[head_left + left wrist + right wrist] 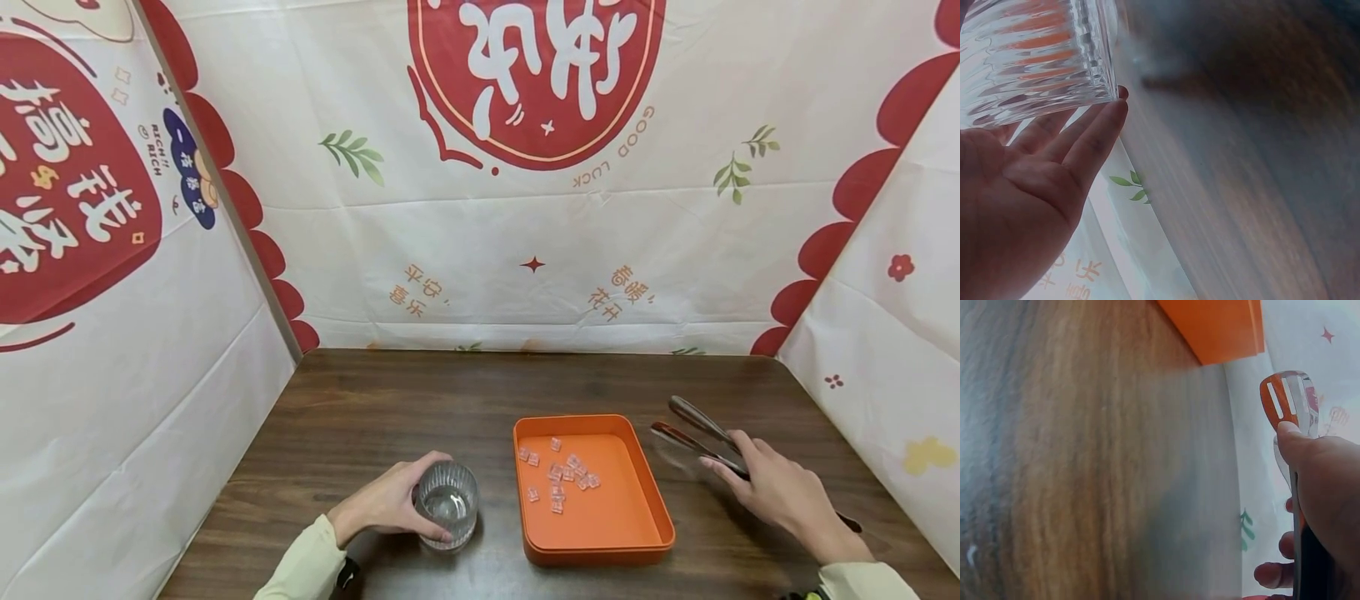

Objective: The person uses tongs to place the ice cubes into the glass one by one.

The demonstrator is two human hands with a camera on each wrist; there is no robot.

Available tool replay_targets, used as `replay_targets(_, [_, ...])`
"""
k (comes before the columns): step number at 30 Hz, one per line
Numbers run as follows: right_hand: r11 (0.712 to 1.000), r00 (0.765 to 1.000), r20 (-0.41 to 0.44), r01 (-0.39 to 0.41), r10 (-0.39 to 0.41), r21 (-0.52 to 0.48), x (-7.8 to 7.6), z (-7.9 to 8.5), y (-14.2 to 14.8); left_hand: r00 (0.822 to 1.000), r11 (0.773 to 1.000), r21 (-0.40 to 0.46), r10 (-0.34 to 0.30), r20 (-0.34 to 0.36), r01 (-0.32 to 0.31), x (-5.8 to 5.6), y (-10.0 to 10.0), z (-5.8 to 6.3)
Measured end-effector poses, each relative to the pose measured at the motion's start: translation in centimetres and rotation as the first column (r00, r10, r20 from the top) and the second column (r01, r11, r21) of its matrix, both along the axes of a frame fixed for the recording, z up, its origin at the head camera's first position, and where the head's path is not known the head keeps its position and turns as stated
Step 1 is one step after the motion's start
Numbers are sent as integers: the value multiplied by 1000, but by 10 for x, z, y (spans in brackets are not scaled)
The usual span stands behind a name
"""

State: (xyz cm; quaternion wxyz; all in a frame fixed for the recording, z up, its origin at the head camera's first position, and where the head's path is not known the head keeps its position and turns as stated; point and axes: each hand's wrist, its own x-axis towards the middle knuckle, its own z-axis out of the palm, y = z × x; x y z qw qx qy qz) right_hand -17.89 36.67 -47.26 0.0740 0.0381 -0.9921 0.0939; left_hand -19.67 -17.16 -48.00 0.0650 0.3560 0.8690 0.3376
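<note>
The supporting surface was a table (375, 400) with a dark brown, wood-grain top. The grain ran parallel to the straight far edge, and the far right corner was rounded. An orange tray (598, 556) rested flat on the top, right of centre and toward the near side. The tray was rectangular, with rounded corners and low raised walls. A clear ribbed glass (459, 500) was positioned left of the tray, apart from it; contact between its base and the table could not be confirmed.
</note>
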Motion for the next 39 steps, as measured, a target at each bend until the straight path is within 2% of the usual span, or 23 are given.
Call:
replay_targets(19, [1000,997,-73,-28,29,9,-4,15,-23,999,999,-14,29,-21,-29,-4,4,-2])
replay_targets(28, [997,986,-153,-68,70,20,-4,16,-29,998,998,-26,55,-21,-56,-5,7,-3])
replay_targets(39, [993,974,-194,-115,117,20,-6,19,-38,998,998,3,61,-19,-61,-6,11,-2])
